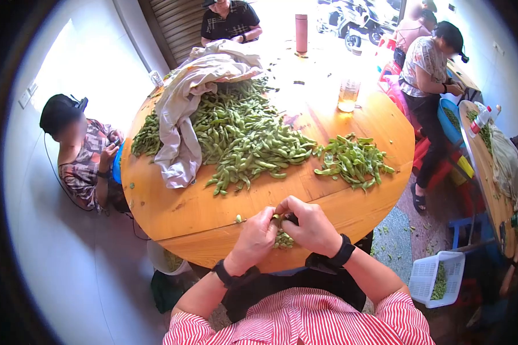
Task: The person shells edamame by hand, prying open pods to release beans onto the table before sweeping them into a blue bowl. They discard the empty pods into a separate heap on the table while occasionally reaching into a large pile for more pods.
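Observation:
My left hand [254, 237] and my right hand [312, 227] meet over the near edge of the round wooden table, fingers pinched together. Between the fingertips shows a bit of a green soybean pod [277, 218], mostly covered by them. Just below lie small pale green beans [283, 239]; what holds them is hidden by my hands. One loose bean [239, 218] rests on the wood left of my fingers. Beyond my hands spreads a big heap of whole soybean pods [253, 138], with a smaller pile of pods [357, 161] to its right.
A crumpled cloth sack [181, 115] lies over the heap. A glass of amber drink [348, 96] and a pink bottle [301, 33] stand farther back. People sit at left and back; another stands at right. A white basket [420, 276] is on the floor at right.

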Tool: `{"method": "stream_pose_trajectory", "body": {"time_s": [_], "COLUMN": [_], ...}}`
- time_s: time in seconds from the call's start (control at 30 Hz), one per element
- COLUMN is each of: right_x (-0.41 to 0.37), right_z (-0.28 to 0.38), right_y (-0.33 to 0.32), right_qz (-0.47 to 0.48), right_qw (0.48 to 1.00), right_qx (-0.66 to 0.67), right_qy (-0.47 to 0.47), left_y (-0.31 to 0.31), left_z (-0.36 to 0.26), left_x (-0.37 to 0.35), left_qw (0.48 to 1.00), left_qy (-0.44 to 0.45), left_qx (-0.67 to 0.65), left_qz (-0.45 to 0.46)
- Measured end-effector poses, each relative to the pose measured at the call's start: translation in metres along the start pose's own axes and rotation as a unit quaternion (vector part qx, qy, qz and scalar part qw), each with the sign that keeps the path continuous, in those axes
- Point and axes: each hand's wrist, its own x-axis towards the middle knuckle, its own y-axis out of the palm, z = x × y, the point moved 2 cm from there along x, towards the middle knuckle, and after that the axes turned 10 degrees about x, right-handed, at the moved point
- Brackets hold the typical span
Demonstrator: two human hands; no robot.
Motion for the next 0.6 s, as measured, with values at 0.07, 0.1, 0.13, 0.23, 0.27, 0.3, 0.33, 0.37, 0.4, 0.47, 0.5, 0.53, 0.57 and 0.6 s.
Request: {"method": "stream_pose_trajectory", "body": {"time_s": [0.07,0.1,0.13,0.23,0.27,0.3,0.33,0.37,0.4,0.47,0.5,0.53,0.57,0.6], "right_x": [0.002,0.003,0.005,0.008,0.009,0.008,0.007,0.009,0.010,0.009,0.008,0.007,0.006,0.006], "right_z": [0.007,0.011,0.013,0.009,0.002,-0.001,-0.001,-0.002,-0.003,-0.006,-0.007,-0.008,-0.007,-0.006], "right_y": [-0.002,-0.003,-0.005,-0.010,-0.010,-0.010,-0.013,-0.015,-0.016,-0.019,-0.019,-0.018,-0.019,-0.018], "right_qz": [0.008,0.013,0.016,0.009,0.006,0.003,0.001,0.024,0.046,0.035,0.066,0.096,0.096,0.087], "right_qw": [1.000,1.000,1.000,0.998,0.999,1.000,1.000,0.996,0.989,0.987,0.968,0.942,0.942,0.937], "right_qx": [-0.010,-0.021,-0.021,0.015,0.009,0.003,0.003,0.048,0.092,0.097,0.159,0.219,0.219,0.243], "right_qy": [0.002,0.005,0.003,0.054,0.039,0.025,0.029,0.070,0.111,0.126,0.181,0.235,0.236,0.237], "left_y": [0.000,0.000,-0.001,-0.002,-0.001,0.001,0.003,0.002,-0.002,-0.004,-0.004,-0.005,-0.006,-0.008], "left_z": [-0.002,-0.003,-0.003,-0.002,-0.001,0.003,0.006,0.004,0.000,0.000,0.002,0.004,0.005,0.005], "left_x": [0.002,0.004,0.004,0.005,0.004,0.002,0.001,0.000,-0.001,-0.001,0.000,0.000,0.000,0.000], "left_qw": [0.999,0.997,0.993,0.980,0.980,0.991,0.989,0.989,0.984,0.975,0.972,0.968,0.968,0.971], "left_qy": [0.025,0.052,0.080,0.146,0.146,0.084,0.020,0.019,-0.012,-0.044,-0.044,-0.044,-0.045,-0.025], "left_qx": [0.002,0.004,0.006,0.038,0.038,-0.046,-0.129,-0.130,-0.171,-0.212,-0.227,-0.242,-0.243,-0.234], "left_qz": [-0.030,-0.057,-0.083,-0.131,-0.130,-0.098,-0.065,-0.061,-0.053,-0.042,-0.046,-0.049,-0.049,-0.035]}}
